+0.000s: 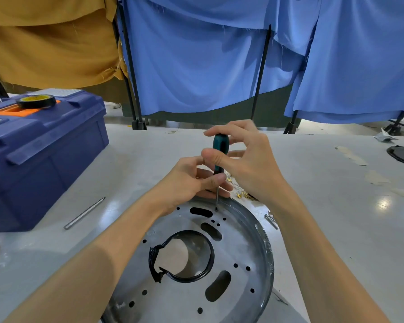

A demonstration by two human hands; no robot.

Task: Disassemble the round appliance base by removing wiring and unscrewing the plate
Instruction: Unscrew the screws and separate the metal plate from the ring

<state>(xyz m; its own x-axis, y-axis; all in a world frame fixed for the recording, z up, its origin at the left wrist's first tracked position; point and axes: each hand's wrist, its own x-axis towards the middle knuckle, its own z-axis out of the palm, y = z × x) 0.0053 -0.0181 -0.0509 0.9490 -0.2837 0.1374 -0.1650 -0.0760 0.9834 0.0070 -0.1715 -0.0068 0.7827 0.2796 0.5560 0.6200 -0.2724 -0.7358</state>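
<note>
the right hand (240,159) is gripping the screwdriver (220,155) handle, the left hand (196,183) pinching its shaft; the tip, seemingly seated at the plate (238,248)'s far edge, is risking slipping if tilted.

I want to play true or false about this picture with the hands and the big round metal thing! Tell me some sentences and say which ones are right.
1. Both hands hold the screwdriver. True: the right hand grips the green handle and the left hand steadies it lower down.
2. The screwdriver tip is in the big middle hole of the round plate. False: it sits at a small hole near the plate's far edge.
3. A roll of black tape lies on the blue toolbox. True.
4. The toolbox is on the person's right. False: it is on the left.
5. The cloth behind the table is all red. False: it is blue and mustard yellow.
</note>
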